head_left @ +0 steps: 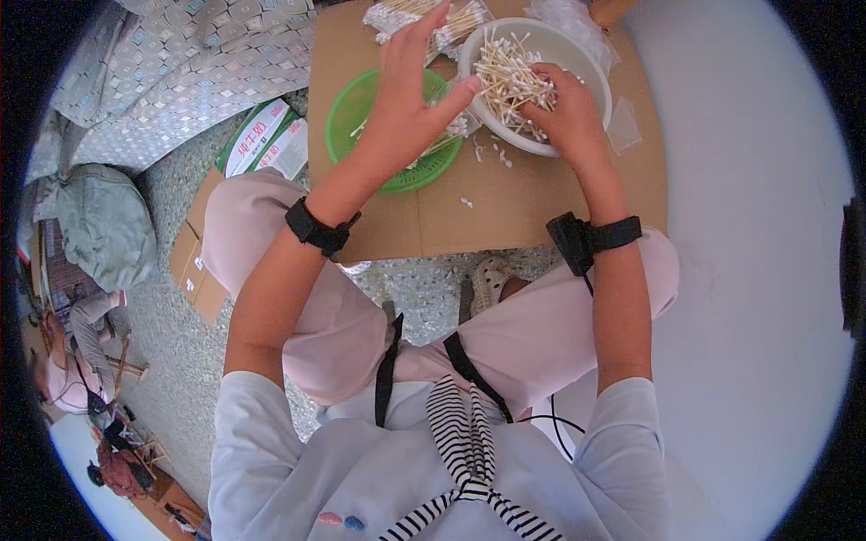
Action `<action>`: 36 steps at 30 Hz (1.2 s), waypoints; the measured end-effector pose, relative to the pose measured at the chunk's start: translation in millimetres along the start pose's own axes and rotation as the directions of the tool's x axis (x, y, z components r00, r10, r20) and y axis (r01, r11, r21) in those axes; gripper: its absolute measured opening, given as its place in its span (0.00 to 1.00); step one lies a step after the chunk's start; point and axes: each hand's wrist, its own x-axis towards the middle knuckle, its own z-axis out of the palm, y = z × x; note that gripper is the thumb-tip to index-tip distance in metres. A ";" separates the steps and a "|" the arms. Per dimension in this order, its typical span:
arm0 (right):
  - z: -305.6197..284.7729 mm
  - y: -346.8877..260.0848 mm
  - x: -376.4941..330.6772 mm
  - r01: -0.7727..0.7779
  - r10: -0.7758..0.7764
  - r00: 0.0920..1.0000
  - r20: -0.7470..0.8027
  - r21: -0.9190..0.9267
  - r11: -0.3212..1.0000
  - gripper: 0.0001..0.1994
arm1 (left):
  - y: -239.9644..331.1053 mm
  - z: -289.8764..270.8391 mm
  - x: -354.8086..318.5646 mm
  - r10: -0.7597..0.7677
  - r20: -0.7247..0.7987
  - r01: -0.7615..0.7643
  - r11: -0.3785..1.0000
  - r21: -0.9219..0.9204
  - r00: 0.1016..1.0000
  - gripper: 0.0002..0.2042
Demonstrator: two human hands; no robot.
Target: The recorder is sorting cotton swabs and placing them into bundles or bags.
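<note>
2 hands — right hand (566, 110) (fingers bent) in swab bowl (591, 68).

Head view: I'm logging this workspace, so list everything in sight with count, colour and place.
white bowl: one, white, far right of the cardboard, full of cotton swabs
cotton swabs: many, pale sticks with white tips, in the bowl; a few bits loose on the cardboard
green basket: one, green, left of the bowl, under the left hand
bagged swabs: several clear packs, far edge
cardboard sheet: one, brown, on the floor
printed box: one, green and white, left of the cardboard
flat cartons: some, brown, by the left knee
wristbands: two, black, one per wrist
left hand: open, fingers spread above the basket
right hand: in the bowl, on the swabs
</note>
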 end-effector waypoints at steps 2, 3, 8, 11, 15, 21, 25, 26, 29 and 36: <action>-1.2 -2.3 1.2 -0.002 0.003 1.000 -0.013 0.033 0.999 0.25 | 1.1 -1.4 0.8 -0.044 -0.029 0.043 0.997 -0.062 0.999 0.34; -1.9 -3.8 1.9 -0.004 0.006 1.000 -0.026 0.066 0.998 0.24 | 0.6 -2.5 1.3 -0.024 -0.037 0.023 0.999 -0.030 0.999 0.33; -10.0 -10.2 5.3 -0.224 0.234 0.972 -0.028 0.193 0.955 0.24 | 4.8 -6.3 2.1 -0.005 -0.039 0.006 1.000 0.005 0.999 0.30; -11.6 -4.3 5.8 -0.250 0.265 0.963 -0.038 0.227 0.941 0.24 | 5.4 -8.7 3.1 0.021 -0.023 -0.021 1.000 0.014 1.000 0.27; -4.9 3.6 6.5 -0.234 0.265 0.963 -0.045 0.342 0.910 0.24 | 2.6 -9.8 3.2 0.074 -0.048 -0.074 0.997 -0.003 0.996 0.24; 1.3 19.7 5.6 -0.233 0.295 0.951 -0.091 0.414 0.880 0.23 | 1.6 -10.2 0.6 0.085 -0.010 -0.085 0.995 0.044 0.996 0.20; -1.6 16.2 8.2 -0.337 0.397 0.916 -0.056 0.429 0.838 0.21 | 0.8 -10.9 -1.2 0.073 0.012 -0.074 0.995 0.060 0.997 0.19; -3.0 13.9 8.4 -0.305 0.372 0.922 -0.111 0.388 0.870 0.19 | 2.2 -10.9 -0.9 0.073 0.013 -0.073 0.996 0.059 0.997 0.19; -8.9 5.6 9.4 -0.263 0.354 0.916 -0.187 0.385 0.885 0.17 | 4.5 -11.1 -0.7 0.061 0.034 -0.063 0.997 0.052 0.998 0.18; -20.5 -2.3 7.7 -0.098 0.292 0.925 -0.242 0.591 0.800 0.13 | 5.2 -7.9 -0.6 0.097 0.047 -0.098 0.994 0.037 0.994 0.16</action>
